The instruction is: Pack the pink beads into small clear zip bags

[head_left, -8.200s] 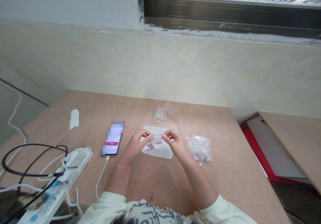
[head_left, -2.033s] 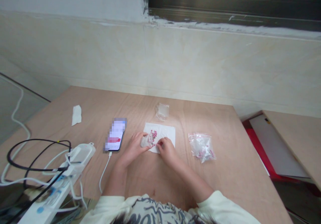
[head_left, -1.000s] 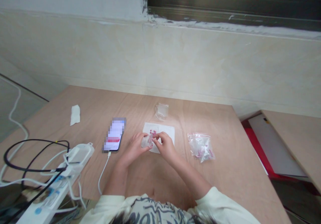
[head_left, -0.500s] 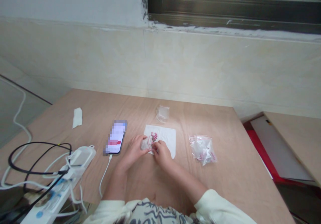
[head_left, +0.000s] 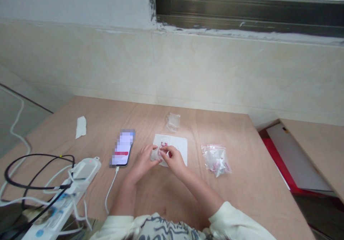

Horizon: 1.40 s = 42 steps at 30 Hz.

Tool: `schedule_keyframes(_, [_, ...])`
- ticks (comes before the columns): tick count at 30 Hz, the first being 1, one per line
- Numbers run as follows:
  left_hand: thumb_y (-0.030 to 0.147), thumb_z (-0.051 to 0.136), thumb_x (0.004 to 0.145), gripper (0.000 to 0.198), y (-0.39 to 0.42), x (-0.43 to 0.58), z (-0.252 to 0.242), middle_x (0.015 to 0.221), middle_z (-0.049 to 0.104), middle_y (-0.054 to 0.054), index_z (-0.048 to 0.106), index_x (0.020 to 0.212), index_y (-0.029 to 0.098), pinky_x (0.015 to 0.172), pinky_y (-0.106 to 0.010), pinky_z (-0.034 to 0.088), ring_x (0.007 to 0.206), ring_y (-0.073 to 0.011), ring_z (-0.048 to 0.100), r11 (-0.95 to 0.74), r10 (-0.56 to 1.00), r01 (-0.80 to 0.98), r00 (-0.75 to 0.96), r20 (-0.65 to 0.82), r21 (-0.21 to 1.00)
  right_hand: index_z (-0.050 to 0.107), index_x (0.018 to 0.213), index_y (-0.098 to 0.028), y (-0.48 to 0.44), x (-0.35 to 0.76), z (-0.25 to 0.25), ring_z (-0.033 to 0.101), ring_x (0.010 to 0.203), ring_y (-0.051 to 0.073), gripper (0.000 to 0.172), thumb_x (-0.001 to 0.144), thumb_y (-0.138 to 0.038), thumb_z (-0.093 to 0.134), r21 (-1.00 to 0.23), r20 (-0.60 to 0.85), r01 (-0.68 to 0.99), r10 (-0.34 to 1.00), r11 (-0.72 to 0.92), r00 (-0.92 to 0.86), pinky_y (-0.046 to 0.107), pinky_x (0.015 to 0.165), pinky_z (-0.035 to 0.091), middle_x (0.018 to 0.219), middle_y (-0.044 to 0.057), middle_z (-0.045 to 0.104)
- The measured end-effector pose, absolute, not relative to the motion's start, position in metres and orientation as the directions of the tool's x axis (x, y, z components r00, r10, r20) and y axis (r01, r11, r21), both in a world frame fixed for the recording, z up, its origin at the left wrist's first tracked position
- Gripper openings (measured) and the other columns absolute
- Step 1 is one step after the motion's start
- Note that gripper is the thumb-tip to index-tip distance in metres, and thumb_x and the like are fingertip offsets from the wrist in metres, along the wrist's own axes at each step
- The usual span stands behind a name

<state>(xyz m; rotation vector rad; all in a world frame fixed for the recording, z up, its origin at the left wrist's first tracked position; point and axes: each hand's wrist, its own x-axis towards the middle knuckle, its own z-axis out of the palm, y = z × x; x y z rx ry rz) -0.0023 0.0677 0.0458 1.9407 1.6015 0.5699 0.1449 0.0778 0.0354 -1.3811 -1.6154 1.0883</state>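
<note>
Close over the wooden table (head_left: 220,200), the person's left hand (head_left: 142,158) curls around a small translucent plastic bag (head_left: 154,155), while the right hand (head_left: 174,158) pinches its end with closed fingers. Beneath them lies a white paper sheet (head_left: 178,144) dotted with pink beads (head_left: 162,144). To the right sits a zip bag (head_left: 215,160); farther off, a clear plastic scrap (head_left: 173,122).

Both hands were over the white paper (head_left: 178,144). The left hand (head_left: 142,160) held a small clear bag (head_left: 155,155), and the right hand (head_left: 174,158) pinched its top. A bag of pink beads (head_left: 216,160) lay right of the paper, and a phone (head_left: 122,147) lay left of it.
</note>
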Motion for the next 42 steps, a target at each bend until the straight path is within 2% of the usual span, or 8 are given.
schedule_keyframes(3, [0.034,0.06,0.062,0.041,0.068,-0.01,0.042,0.096,0.053,-0.007,0.048,0.097,0.016,0.081,-0.035,0.038,0.094,-0.0225,0.048,-0.132,0.981,0.754,0.192,-0.024,0.644,0.056,0.078,-0.016,0.072,0.145,0.025,0.05,0.069,0.014,0.011,0.069,-0.015,0.052,-0.909,0.052,0.407,0.994,0.088,-0.099,0.026,0.066,0.039,0.071,0.002,0.055])
schedule_keyframes(7, [0.033,0.06,0.061,0.041,0.07,-0.015,0.039,0.097,0.052,-0.008,0.047,0.097,0.015,0.083,-0.035,0.037,0.095,-0.0227,0.047,-0.116,0.986,0.766,0.165,-0.019,0.633,0.056,0.076,-0.017,0.062,0.14,0.007,0.049,0.074,0.016,0.01,0.068,-0.013,0.052,-0.832,0.038,0.533,0.974,0.155,-0.224,0.027,0.068,0.039,0.076,0.004,0.052])
schedule_keyframes(11, [0.032,0.06,0.061,0.042,0.068,-0.015,0.041,0.097,0.052,-0.008,0.048,0.097,0.015,0.083,-0.034,0.037,0.095,-0.0224,0.047,-0.117,0.986,0.76,0.167,-0.019,0.639,0.056,0.076,-0.018,0.058,0.134,-0.002,0.048,0.072,0.015,0.01,0.072,-0.013,0.049,-0.769,0.017,0.616,0.968,0.172,-0.249,0.025,0.064,0.038,0.079,0.005,0.051])
schedule_keyframes(14, [0.033,0.06,0.061,0.041,0.067,-0.014,0.043,0.097,0.053,-0.007,0.049,0.096,0.015,0.083,-0.034,0.037,0.095,-0.0225,0.047,-0.103,0.987,0.756,0.158,-0.027,0.647,0.057,0.074,-0.018,0.061,0.136,0.0,0.048,0.073,0.015,0.009,0.071,-0.014,0.05,-0.771,0.021,0.612,0.968,0.175,-0.249,0.025,0.065,0.038,0.077,0.004,0.052])
schedule_keyframes(20, [0.032,0.061,0.06,0.043,0.069,-0.009,0.046,0.098,0.053,-0.007,0.049,0.098,0.015,0.083,-0.034,0.037,0.096,-0.0229,0.047,-0.078,0.984,0.747,0.165,-0.07,0.66,0.057,0.071,-0.018,0.07,0.149,0.013,0.048,0.077,0.016,0.007,0.073,-0.019,0.051,-0.782,-0.002,0.619,0.993,0.071,-0.116,0.025,0.068,0.037,0.074,0.004,0.052])
schedule_keyframes(26, [0.032,0.06,0.061,0.04,0.07,-0.006,0.047,0.097,0.053,-0.006,0.049,0.097,0.017,0.082,-0.033,0.037,0.096,-0.0219,0.048,-0.079,0.984,0.745,0.166,-0.07,0.662,0.056,0.076,-0.019,0.064,0.15,0.01,0.047,0.08,0.016,0.008,0.07,-0.015,0.054,-0.736,-0.024,0.667,0.981,0.113,-0.193,0.024,0.068,0.036,0.08,0.004,0.052])
schedule_keyframes(34, [0.032,0.061,0.06,0.042,0.069,-0.009,0.044,0.099,0.053,-0.007,0.049,0.097,0.017,0.084,-0.032,0.036,0.097,-0.0218,0.047,-0.075,0.984,0.758,0.161,-0.074,0.647,0.053,0.072,-0.019,0.062,0.155,0.007,0.047,0.076,0.016,0.012,0.074,-0.012,0.043,-0.683,0.0,0.722,0.989,0.11,-0.15,0.025,0.066,0.036,0.077,0.004,0.052])
schedule_keyframes(42, [0.035,0.061,0.06,0.044,0.07,-0.002,0.04,0.099,0.054,-0.005,0.049,0.1,0.019,0.084,-0.032,0.036,0.097,-0.0215,0.048,-0.097,0.98,0.743,0.186,-0.065,0.662,0.053,0.07,-0.017,0.075,0.166,0.025,0.048,0.077,0.017,0.009,0.072,-0.012,0.046,-0.747,0.056,0.66,0.997,0.08,-0.057,0.028,0.07,0.038,0.075,0.005,0.054])
